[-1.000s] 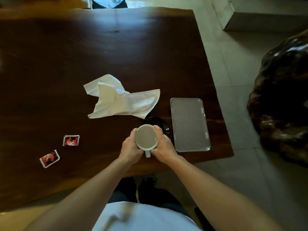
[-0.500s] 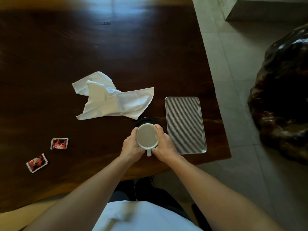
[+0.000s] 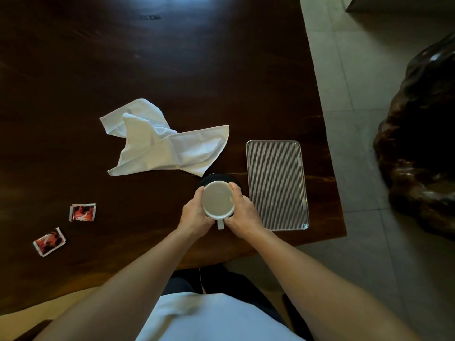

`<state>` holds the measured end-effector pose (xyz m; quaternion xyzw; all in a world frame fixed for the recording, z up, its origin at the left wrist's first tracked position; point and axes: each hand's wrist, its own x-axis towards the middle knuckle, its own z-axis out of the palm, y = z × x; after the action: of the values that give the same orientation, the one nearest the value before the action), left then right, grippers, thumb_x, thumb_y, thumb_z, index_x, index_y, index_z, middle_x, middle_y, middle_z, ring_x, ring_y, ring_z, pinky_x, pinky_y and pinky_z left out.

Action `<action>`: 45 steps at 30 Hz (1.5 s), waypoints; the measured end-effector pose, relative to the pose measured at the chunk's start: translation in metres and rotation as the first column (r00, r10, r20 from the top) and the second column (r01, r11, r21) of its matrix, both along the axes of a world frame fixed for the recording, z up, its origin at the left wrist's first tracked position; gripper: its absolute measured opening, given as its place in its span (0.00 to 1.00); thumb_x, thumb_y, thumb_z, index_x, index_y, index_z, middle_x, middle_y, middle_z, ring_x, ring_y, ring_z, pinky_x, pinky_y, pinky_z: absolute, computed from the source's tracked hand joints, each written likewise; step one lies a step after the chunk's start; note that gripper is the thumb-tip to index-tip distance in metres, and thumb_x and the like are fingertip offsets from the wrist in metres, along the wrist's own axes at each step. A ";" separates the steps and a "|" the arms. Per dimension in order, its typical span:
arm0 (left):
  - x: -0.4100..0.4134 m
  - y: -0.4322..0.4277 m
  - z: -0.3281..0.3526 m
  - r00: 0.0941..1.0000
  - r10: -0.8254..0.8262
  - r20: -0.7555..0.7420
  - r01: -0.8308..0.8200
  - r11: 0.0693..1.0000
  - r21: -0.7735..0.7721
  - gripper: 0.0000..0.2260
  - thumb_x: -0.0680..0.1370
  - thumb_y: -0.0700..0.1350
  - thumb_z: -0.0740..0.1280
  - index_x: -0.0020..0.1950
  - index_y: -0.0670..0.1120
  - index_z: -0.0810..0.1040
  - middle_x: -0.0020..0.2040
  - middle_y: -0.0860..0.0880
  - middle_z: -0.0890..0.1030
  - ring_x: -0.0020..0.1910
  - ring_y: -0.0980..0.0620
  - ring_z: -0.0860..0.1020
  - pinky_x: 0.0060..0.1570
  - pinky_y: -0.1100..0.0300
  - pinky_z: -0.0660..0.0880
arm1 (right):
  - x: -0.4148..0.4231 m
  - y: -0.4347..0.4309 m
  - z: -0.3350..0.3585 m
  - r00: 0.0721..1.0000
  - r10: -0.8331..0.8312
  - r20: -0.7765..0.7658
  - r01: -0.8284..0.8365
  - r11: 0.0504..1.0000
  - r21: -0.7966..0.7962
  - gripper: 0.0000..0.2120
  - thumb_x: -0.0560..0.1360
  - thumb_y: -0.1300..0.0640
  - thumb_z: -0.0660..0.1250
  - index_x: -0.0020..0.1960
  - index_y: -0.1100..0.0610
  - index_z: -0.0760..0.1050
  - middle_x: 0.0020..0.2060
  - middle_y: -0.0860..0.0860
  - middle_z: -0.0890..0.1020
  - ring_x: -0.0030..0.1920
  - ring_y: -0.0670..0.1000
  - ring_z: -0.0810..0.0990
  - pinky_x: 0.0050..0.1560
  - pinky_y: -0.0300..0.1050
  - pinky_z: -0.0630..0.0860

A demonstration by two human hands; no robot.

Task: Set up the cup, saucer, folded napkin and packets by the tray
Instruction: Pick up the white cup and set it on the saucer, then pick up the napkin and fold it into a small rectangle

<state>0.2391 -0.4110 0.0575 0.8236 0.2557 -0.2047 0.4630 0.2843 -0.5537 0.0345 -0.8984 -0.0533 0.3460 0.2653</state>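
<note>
A white cup point(image 3: 218, 201) with its handle toward me is held from both sides by my left hand point(image 3: 195, 215) and my right hand point(image 3: 242, 212). It is over a dark saucer point(image 3: 215, 177), of which only the far rim shows; contact between the two is hidden. A ribbed clear tray point(image 3: 277, 184) lies just right of the cup. An unfolded, rumpled white napkin point(image 3: 162, 146) lies beyond the cup to the left. Two red packets point(image 3: 82, 212) point(image 3: 49, 241) lie far left near the table's front edge.
The dark wooden table point(image 3: 172, 70) ends just right of the tray, with tiled floor point(image 3: 344, 119) beyond. A large dark carved wooden piece point(image 3: 423, 143) stands on the floor at the right. My torso is below the table's near edge.
The cup, held in both hands, has shifted slightly away from me and now covers more of the saucer. The camera has tilted, so everything sits a bit lower in view.
</note>
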 end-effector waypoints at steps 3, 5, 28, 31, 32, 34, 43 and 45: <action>0.003 0.000 -0.001 1.000 -0.007 -0.009 0.007 1.000 0.006 0.33 0.71 0.37 0.75 0.73 0.48 0.67 0.58 0.48 0.78 0.54 0.53 0.74 0.50 0.60 0.69 | 0.001 0.002 -0.001 1.000 -0.007 -0.011 0.007 1.000 -0.006 0.46 0.72 0.52 0.74 0.76 0.38 0.44 0.57 0.53 0.73 0.55 0.53 0.76 0.55 0.57 0.79; 0.005 -0.001 -0.001 1.000 -0.008 -0.018 0.008 1.000 0.007 0.33 0.71 0.37 0.75 0.74 0.47 0.67 0.58 0.48 0.78 0.54 0.54 0.73 0.50 0.61 0.68 | 0.001 0.002 -0.001 1.000 -0.007 -0.014 0.006 1.000 -0.015 0.47 0.72 0.52 0.74 0.77 0.39 0.44 0.58 0.54 0.73 0.56 0.54 0.76 0.57 0.57 0.78; 0.062 0.050 0.008 0.990 -0.076 -0.114 0.101 0.968 0.231 0.25 0.74 0.37 0.67 0.72 0.44 0.72 0.64 0.42 0.78 0.62 0.42 0.77 0.59 0.49 0.77 | 0.069 0.042 0.029 0.977 -0.072 0.201 0.098 0.987 -0.128 0.21 0.78 0.61 0.62 0.71 0.54 0.69 0.55 0.53 0.78 0.53 0.53 0.78 0.50 0.51 0.79; 0.079 0.068 0.007 0.995 -0.084 -0.046 0.094 0.943 0.318 0.17 0.77 0.39 0.64 0.65 0.46 0.77 0.60 0.44 0.81 0.57 0.43 0.79 0.56 0.51 0.77 | 0.088 0.062 0.028 0.981 -0.048 0.189 0.066 0.994 -0.092 0.17 0.77 0.60 0.62 0.66 0.56 0.74 0.53 0.53 0.79 0.53 0.54 0.79 0.50 0.53 0.79; 0.086 0.074 0.006 0.996 -0.082 -0.027 0.086 0.936 0.341 0.15 0.78 0.40 0.64 0.65 0.46 0.78 0.59 0.44 0.81 0.57 0.43 0.79 0.56 0.51 0.77 | 0.094 0.069 0.027 0.982 -0.037 0.188 0.052 0.996 -0.078 0.16 0.77 0.60 0.62 0.64 0.57 0.75 0.53 0.53 0.80 0.52 0.55 0.79 0.50 0.53 0.79; 0.098 0.088 0.004 0.998 -0.068 0.014 0.057 0.921 0.386 0.15 0.79 0.41 0.64 0.66 0.47 0.77 0.61 0.45 0.80 0.59 0.43 0.79 0.57 0.51 0.75 | 0.104 0.084 0.026 0.983 -0.007 0.184 0.016 0.999 -0.050 0.16 0.77 0.61 0.61 0.64 0.58 0.76 0.54 0.54 0.80 0.54 0.57 0.80 0.51 0.55 0.79; 0.126 0.138 -0.016 1.000 -0.027 -0.004 0.026 0.868 0.495 0.18 0.82 0.45 0.64 0.72 0.47 0.69 0.63 0.42 0.75 0.57 0.39 0.79 0.51 0.50 0.74 | 0.139 0.157 0.013 0.960 0.257 0.109 -0.251 0.966 -0.065 0.28 0.79 0.62 0.61 0.78 0.51 0.62 0.73 0.49 0.70 0.72 0.58 0.64 0.66 0.52 0.70; 0.128 0.145 -0.019 0.999 -0.045 -0.012 0.045 0.875 0.481 0.17 0.81 0.45 0.66 0.69 0.47 0.72 0.59 0.42 0.79 0.55 0.41 0.80 0.49 0.52 0.73 | 0.140 0.169 0.009 0.941 0.324 0.097 -0.316 0.944 -0.092 0.31 0.79 0.63 0.62 0.79 0.48 0.59 0.74 0.46 0.68 0.72 0.59 0.61 0.66 0.52 0.70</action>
<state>0.3669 -0.2660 0.0381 0.9186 0.2792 -0.1455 0.2389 0.4244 -0.3845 0.0439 -0.9048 -0.2001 0.3361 0.1683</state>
